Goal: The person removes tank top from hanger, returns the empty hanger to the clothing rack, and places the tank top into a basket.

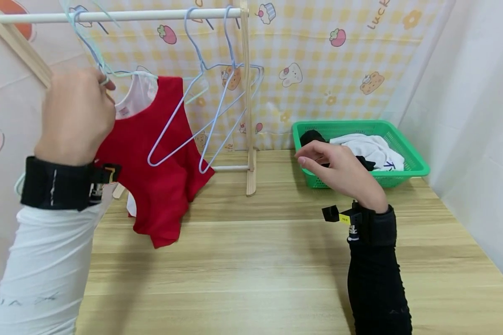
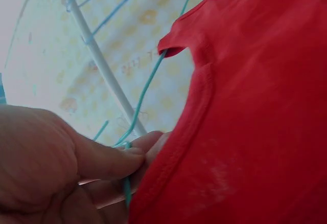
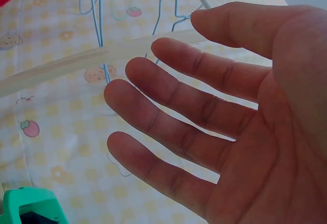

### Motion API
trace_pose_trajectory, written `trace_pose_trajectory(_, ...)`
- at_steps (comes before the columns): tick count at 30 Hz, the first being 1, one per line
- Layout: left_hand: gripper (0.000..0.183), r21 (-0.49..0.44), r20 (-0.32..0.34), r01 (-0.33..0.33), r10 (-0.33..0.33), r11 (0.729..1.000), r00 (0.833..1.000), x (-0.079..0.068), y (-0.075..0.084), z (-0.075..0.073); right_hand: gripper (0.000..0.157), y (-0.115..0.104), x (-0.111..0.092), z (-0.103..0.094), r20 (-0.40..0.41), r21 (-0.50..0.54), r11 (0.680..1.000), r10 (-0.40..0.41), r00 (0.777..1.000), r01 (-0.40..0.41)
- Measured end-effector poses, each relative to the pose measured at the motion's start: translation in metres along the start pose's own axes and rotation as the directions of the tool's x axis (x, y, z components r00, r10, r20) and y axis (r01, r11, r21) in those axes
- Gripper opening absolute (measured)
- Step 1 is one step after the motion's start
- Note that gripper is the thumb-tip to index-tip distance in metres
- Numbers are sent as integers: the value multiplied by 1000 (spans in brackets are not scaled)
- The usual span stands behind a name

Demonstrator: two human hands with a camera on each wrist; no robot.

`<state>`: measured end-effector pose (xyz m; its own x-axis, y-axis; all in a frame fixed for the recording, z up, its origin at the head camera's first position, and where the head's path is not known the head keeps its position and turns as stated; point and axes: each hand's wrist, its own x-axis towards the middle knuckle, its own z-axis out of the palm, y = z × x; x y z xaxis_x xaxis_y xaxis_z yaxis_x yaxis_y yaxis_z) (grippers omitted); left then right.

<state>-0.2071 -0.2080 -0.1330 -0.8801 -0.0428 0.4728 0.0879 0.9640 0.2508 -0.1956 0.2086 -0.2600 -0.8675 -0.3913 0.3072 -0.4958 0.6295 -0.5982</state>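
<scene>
My left hand (image 1: 77, 111) pinches a mint-green wire hanger (image 2: 145, 88) near its neck, just below the rack's rail at the left. On that hanger hangs a red sleeveless top (image 1: 155, 139) with a white lining, its hem hanging low over the table. In the left wrist view, thumb and fingers meet around the wire beside the red neckline. My right hand (image 1: 339, 170) hovers before the green basket with nothing in it. The right wrist view shows its fingers (image 3: 168, 111) spread and relaxed, the palm bare.
Blue wire hangers (image 1: 201, 67) hang at the right end of the white rail (image 1: 151, 15), beside the wooden upright (image 1: 247, 93). A green basket (image 1: 421, 168) at the back right holds white clothing (image 1: 373, 151) and black clothing (image 1: 312, 136). Below lies the wooden table (image 1: 255, 270).
</scene>
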Motion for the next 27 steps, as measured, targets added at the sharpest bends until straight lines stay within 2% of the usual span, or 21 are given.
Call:
trace_pose_trajectory(4, 37, 25, 64, -2, 0, 1000, 998, -26, -4, 5, 28, 0, -1, -1, -12, -3, 1000, 5, 1000, -5)
trace_pose_trajectory(11, 30, 57, 119, -44, 37, 997, 992, -80, -10, 19, 27, 1, -1, -1, -26, -15, 1000, -7, 1000, 7)
trace_pose_trajectory(16, 24, 59, 199, -66, 53, 996, 979, -117, -15, 23, 28, 1, -1, -1, -27, -21, 1000, -10, 1000, 9)
trace_pose_trajectory(19, 24, 54, 247, -90, 74, 994, 966, -136, -12, 24, 29, 0, -1, -1, -26, -28, 999, -19, 999, 18)
trace_pose_trajectory(21, 25, 49, 234, -119, 105, 992, 967, -146, -6, 26, 29, -1, -2, -1, -20, -28, 999, -26, 999, 25)
trace_pose_trajectory(23, 25, 38, 188, -163, 153, 986, 970, -153, 6, 30, 29, -3, -2, 0, -10, -25, 999, -34, 999, 34)
trace_pose_trajectory(27, 23, -15, 88, -254, 255, 967, 963, -159, 37, 43, 26, -8, -3, 2, -2, -23, 998, -55, 998, 55)
